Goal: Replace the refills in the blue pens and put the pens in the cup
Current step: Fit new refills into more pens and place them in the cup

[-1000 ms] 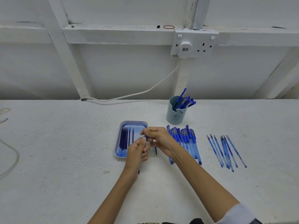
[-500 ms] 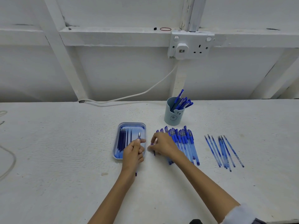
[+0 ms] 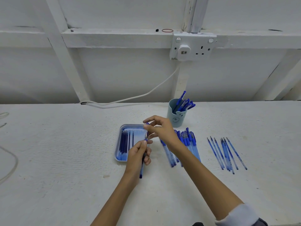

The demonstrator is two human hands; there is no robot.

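My left hand grips a blue pen upright-ish, tip pointing away, over the near right corner of the blue tray. My right hand pinches a small blue cap just above the pen's metal tip. The tray holds several dark blue refills. A light blue cup behind my right hand holds several blue pens. A row of blue pens lies under and right of my right wrist. Several loose refills lie further right.
A white cable runs from the wall socket down to the back of the white table. Another cable loops at the left edge. A red rubber band lies on the wall ledge.
My right hand rose from the table beside the pen row, now pinching a cap above the pen's tip. My left hand kept its grip on the pen.
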